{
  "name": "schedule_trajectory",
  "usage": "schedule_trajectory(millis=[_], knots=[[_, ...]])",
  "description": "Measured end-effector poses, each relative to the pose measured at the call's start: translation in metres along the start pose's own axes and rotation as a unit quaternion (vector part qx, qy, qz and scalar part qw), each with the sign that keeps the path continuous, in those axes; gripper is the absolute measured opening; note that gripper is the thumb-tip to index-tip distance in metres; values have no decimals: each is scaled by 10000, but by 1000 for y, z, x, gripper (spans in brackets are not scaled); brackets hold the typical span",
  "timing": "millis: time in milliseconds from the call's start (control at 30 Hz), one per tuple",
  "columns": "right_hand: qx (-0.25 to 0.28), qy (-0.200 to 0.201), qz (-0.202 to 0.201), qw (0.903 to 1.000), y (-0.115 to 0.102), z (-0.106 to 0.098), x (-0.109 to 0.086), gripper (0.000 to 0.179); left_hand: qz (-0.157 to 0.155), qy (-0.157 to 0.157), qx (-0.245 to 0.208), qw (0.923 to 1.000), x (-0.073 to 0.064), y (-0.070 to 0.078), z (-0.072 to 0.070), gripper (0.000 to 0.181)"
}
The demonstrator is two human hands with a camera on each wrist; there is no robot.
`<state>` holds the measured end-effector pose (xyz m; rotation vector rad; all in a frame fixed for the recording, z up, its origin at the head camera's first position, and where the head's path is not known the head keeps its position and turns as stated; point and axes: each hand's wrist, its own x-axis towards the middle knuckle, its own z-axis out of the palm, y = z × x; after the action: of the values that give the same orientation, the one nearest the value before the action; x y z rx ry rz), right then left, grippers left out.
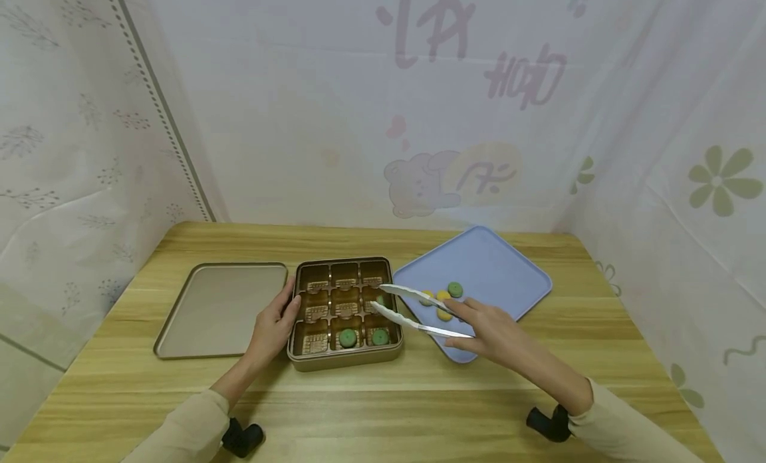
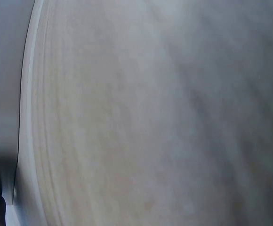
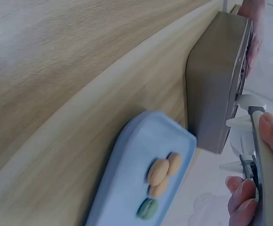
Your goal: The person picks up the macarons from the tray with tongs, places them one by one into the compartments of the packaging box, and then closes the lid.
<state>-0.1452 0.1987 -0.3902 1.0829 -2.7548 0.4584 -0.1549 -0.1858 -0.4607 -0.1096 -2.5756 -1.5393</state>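
Note:
My right hand grips a pair of metal tongs. The spread tips of the tongs reach over the right side of a brown tin box with a divided insert. Between those tips, a green macaron shows in the middle-row right compartment, partly covered by the tongs. Two more green macarons, one in the front middle and one in the front right, lie in their compartments. My left hand rests against the box's left side, thumb at the rim, fingers along the wall.
A blue tray right of the box bears yellow macarons and a green one. Left of the box lies a flat, rimmed brown lid. Patterned curtains stand behind the wooden table.

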Motion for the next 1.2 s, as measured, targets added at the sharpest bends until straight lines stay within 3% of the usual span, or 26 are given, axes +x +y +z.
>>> schedule_trajectory(millis=[367,600,800,1200], knots=[[497,389,695,9956,24,-7,-32,61,-19,-19,21,10000,-1,3,0,52],[188,492,1217,9912,44,-12,-57,58,-47,-29,-16,10000,-1,4,-1,53],[-16,401,1633,9858,59,-14,-73,59,-53,-43,-4,10000,-1,3,-1,53],[110,103,1897,9817,73,-11,-84,56,-63,-131,-28,9999,1,0,-2,52]])
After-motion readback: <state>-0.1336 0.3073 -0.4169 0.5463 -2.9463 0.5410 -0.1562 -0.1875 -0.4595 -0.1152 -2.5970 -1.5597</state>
